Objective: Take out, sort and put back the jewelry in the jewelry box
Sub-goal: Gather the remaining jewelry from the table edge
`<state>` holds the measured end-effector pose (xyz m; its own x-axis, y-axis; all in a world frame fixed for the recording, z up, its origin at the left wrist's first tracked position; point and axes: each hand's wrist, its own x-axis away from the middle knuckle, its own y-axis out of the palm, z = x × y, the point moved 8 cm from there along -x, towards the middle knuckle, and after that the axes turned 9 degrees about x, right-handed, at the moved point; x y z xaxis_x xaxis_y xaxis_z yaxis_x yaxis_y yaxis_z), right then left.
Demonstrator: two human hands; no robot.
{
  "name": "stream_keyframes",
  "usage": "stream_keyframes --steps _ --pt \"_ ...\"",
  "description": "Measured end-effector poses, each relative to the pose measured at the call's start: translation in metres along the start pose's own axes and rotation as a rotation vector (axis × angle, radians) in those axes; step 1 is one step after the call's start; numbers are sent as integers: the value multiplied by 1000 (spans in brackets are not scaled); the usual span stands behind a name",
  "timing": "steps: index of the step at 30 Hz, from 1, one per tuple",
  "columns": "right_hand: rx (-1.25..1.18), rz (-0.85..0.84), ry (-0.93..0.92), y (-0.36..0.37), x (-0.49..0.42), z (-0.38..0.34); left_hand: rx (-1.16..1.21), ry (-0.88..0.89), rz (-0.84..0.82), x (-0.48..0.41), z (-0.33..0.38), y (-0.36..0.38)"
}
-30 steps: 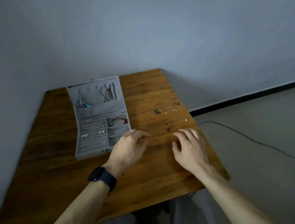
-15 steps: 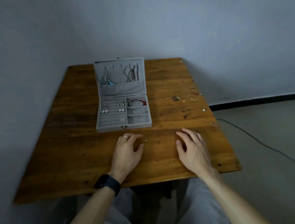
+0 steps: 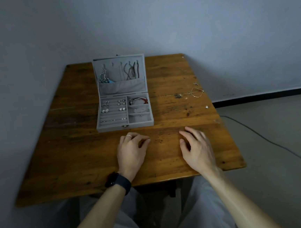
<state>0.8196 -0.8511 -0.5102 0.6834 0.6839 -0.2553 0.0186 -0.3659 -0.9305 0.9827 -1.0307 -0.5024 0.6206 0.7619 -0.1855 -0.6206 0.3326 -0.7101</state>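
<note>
Wooden counter against grey wall; open grey jewelry box centre-left, earrings and bracelet inside. Both hands rest empty on wood: left hand loosely curled, right hand relaxed. Thin chain far right

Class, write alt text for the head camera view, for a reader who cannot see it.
A person's left hand and right hand rest empty on a brown wooden table, close to the near side of an open grey felt-lined jewelry box holding earrings, a bracelet and hanging necklaces. A thin gold chain lies loose near the table's right edge.
</note>
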Motion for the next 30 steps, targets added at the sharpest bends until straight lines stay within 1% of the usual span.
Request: stream_keyframes --steps 2,6,8,12,16,20,25,30 --pt "-10 -18 -15 0 0 0 -8 32 -28 -1 7 2" --pt "-128 -6 11 -6 4 13 68 117 -167 -11 39 12" --pt "-142 40 69 -15 7 32 83 157 -213 -26 63 20" --pt "-86 92 226 -34 2 83 48 289 -277 -64 116 50" --pt "-56 -14 377 -36 -12 123 -1 319 -363 -98 149 97" --pt "-159 -163 509 -19 -12 137 -57 307 -415 -126 167 139" --pt "-123 -199 537 -16 -15 138 -78 336 -400 -146 178 169" --pt "-122 -271 505 -9 -21 136 -63 379 -421 -148 177 188"
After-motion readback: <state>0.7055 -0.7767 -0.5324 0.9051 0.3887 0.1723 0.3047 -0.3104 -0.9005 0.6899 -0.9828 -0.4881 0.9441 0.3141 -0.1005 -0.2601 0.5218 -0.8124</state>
